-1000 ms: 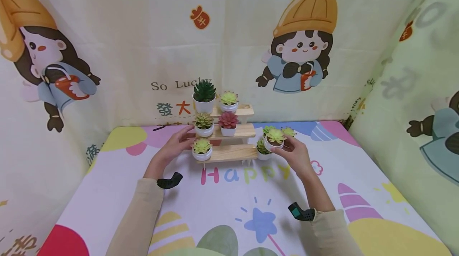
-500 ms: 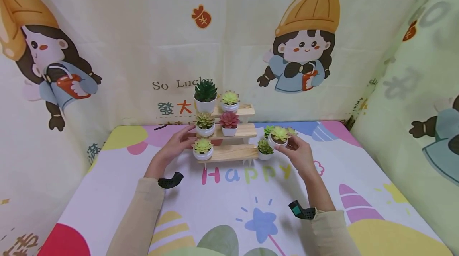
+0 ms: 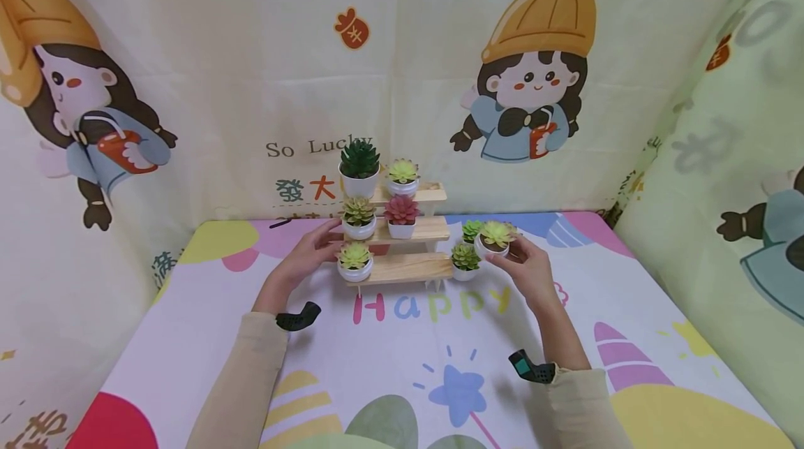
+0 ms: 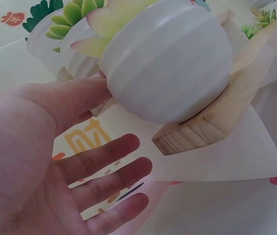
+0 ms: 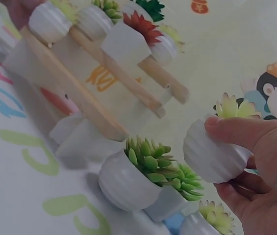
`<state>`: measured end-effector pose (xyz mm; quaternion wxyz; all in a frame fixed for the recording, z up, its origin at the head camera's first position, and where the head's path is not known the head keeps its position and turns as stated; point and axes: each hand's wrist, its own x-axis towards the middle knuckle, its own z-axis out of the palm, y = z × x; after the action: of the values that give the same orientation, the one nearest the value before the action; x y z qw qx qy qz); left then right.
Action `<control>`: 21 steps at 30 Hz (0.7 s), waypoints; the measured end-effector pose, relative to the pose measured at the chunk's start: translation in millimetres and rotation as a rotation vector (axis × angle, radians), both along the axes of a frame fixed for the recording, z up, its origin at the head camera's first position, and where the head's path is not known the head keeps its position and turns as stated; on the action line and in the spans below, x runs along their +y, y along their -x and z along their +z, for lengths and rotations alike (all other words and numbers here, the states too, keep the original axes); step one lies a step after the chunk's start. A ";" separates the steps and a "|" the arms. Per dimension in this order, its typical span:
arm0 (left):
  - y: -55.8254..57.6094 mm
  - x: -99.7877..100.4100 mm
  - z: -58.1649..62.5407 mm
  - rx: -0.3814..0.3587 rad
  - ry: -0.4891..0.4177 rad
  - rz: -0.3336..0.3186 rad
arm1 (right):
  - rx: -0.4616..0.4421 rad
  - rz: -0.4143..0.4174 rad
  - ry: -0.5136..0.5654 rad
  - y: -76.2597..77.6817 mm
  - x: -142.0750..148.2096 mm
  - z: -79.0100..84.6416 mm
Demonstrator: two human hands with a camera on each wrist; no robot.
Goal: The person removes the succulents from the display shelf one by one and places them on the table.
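My right hand pinches a small potted succulent in a ribbed white pot, yellow-green leaves upward. In the right wrist view, the thumb lies across the side of this held succulent, with fingers beneath. My left hand is at the left end of a three-step wooden plant stand. Its thumb reaches the white pot of the lowest-step succulent in the left wrist view. The other fingers there are extended and hold nothing. A green succulent stands below the held one.
On the stand's upper steps are a dark green succulent, a light green one, a brownish-green one and a red one. More potted plants stand right of it on the patterned tabletop, before a printed cloth backdrop.
My right hand has shifted a little to the right with the held succulent, uncovering more of the green plants beside the stand. The left hand keeps its place.
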<state>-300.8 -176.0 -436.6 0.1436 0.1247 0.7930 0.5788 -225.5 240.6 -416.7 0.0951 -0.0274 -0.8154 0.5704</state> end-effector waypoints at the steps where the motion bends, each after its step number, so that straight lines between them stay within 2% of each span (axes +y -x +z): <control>1: -0.1 0.0 0.1 0.000 -0.001 0.000 | 0.001 -0.003 -0.003 0.8 1.1 -1.0; 10: 0.4 0.3 0.2 -0.003 0.001 0.004 | -0.007 -0.022 -0.031 3.5 8.7 -7.9; 21: -0.7 0.9 0.6 0.006 0.005 0.006 | -0.057 -0.061 -0.048 2.5 14.3 -10.5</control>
<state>-300.1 -175.1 -436.0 0.1396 0.1239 0.7952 0.5769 -227.9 254.9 -427.2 0.0897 -0.0661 -0.8301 0.5463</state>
